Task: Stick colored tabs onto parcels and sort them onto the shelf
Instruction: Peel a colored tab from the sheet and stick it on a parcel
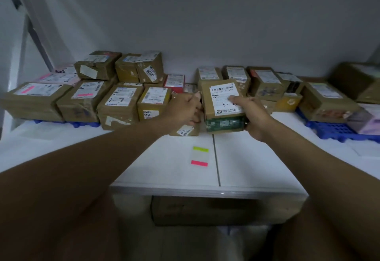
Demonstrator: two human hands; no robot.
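Two hands grip brown parcel [223, 104], white label, green-taped front.

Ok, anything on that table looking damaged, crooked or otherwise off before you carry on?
Mostly tidy. One carton on the left stack has a torn, peeling white label, and the box marked 1-3 has a ripped patch low on its front. The tab sheet lies flat.

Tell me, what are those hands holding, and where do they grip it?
A cardboard parcel: the right hand grips its near right corner, thumb on the label; the left hand holds its left side.
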